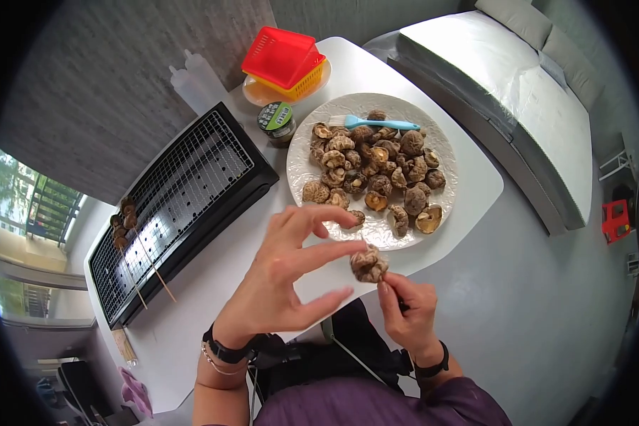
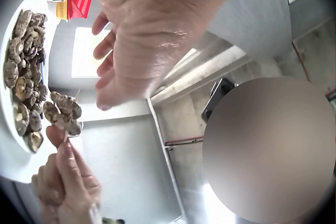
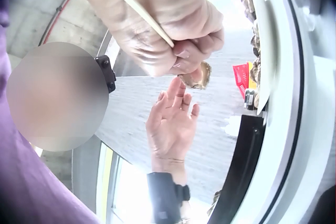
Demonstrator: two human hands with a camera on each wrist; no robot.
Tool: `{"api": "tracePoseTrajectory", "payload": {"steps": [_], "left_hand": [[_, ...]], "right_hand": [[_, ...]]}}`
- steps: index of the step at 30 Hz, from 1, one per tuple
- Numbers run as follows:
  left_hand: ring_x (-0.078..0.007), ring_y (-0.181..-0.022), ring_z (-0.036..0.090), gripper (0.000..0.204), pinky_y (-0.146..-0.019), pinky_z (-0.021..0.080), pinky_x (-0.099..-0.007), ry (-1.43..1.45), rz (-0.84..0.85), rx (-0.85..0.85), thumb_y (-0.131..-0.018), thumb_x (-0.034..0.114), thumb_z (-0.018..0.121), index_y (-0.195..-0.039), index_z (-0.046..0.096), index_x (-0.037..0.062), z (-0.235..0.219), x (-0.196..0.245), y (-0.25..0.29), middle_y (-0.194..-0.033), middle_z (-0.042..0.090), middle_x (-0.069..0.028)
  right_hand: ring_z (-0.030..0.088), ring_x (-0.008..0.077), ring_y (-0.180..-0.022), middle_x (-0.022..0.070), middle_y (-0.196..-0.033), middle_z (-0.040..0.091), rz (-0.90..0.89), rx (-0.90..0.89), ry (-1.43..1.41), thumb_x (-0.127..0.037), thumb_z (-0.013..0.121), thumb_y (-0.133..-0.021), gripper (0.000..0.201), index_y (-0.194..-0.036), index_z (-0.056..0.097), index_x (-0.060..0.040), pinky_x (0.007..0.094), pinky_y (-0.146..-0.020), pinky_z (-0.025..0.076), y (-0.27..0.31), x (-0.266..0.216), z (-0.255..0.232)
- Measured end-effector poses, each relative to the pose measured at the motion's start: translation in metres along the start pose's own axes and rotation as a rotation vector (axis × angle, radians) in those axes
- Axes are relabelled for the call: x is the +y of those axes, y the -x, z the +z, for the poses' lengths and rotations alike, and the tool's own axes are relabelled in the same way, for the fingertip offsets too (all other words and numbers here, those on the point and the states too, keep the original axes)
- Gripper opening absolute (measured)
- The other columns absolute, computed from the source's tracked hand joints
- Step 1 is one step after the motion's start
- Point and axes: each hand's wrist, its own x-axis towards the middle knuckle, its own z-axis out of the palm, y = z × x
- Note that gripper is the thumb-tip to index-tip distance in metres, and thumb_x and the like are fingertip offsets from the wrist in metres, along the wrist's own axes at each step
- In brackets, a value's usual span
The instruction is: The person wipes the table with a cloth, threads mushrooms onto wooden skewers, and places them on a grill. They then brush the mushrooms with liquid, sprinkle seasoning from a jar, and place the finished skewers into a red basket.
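A wooden skewer [image 3: 139, 11] is gripped between the thumb and fingers of my right hand [image 1: 413, 312], at the table's front edge. Brown dried-looking shiitake mushrooms [image 1: 368, 265] are threaded on its tip, and the left wrist view shows more than one cap there. My left hand [image 1: 280, 277] is spread with fingers and thumb apart, its index fingertip right at the upper edge of the mushrooms. Beyond both hands, a round white plate [image 1: 444, 142] bears a heap of loose shiitake [image 1: 380, 184] and a blue basting brush [image 1: 376, 123].
On the left stands a black grill [image 1: 192, 177] with mushroom skewers [image 1: 124, 224] lying on its far-left end. A green-lidded jar [image 1: 276, 122], red basket [image 1: 280, 57], yellow basket [image 1: 307, 84] and squeeze bottles [image 1: 195, 82] stand at the back. A bundle of sticks [image 1: 124, 346] lies below the grill.
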Motion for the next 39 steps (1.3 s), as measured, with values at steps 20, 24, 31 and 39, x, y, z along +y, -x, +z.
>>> {"api": "tracePoseTrajectory", "payload": {"steps": [20, 24, 31, 39], "left_hand": [[-0.0171, -0.076, 0.055, 0.013, -0.077, 0.036, -0.0309, -0.57, 0.005, 0.199, -0.07, 0.008, 0.068, -0.083, 0.069, 0.0123, 0.051, -0.068, -0.042, -0.081, 0.063, -0.0009], [-0.0192, -0.083, 0.054, 0.018, -0.077, 0.038, -0.0326, -0.494, 0.077, 0.192, -0.069, 0.009, 0.069, -0.087, 0.067, 0.0103, 0.08, -0.071, -0.062, -0.085, 0.062, -0.0003], [-0.023, -0.077, 0.055, 0.02, -0.071, 0.042, -0.0355, -0.368, 0.067, 0.091, -0.066, 0.011, 0.073, -0.084, 0.066, 0.0062, 0.098, -0.085, -0.062, -0.08, 0.06, -0.0058], [-0.0118, -0.086, 0.059, 0.026, -0.071, 0.052, -0.0238, 0.751, -0.406, 0.202, -0.078, -0.006, 0.063, -0.104, 0.062, -0.0003, 0.075, -0.064, -0.035, -0.093, 0.059, -0.0028]], "right_hand": [[0.044, 0.0069, -0.044, 0.005, -0.052, 0.049, 0.076, 0.091, 0.111, 0.0, 0.055, -0.084, 0.013, -0.092, 0.063, 0.0049, 0.0237, -0.043, 0.034, 0.003, 0.027, -0.021], [0.033, 0.0016, -0.047, -0.0045, -0.053, 0.041, 0.218, 0.158, -0.081, 0.0, 0.052, -0.086, 0.015, -0.095, 0.063, 0.0049, 0.0205, -0.043, 0.026, 0.005, 0.034, -0.022], [0.03, -0.0006, -0.048, -0.0078, -0.054, 0.039, 0.236, 0.169, -0.19, 0.0, 0.05, -0.088, 0.016, -0.097, 0.063, 0.0056, 0.0195, -0.043, 0.022, 0.005, 0.038, -0.014], [0.034, 0.001, -0.046, -0.005, -0.054, 0.041, 0.2, 0.103, -0.247, -0.002, 0.049, -0.089, 0.017, -0.098, 0.062, 0.0056, 0.0192, -0.042, 0.026, -0.002, 0.026, -0.001]]}}
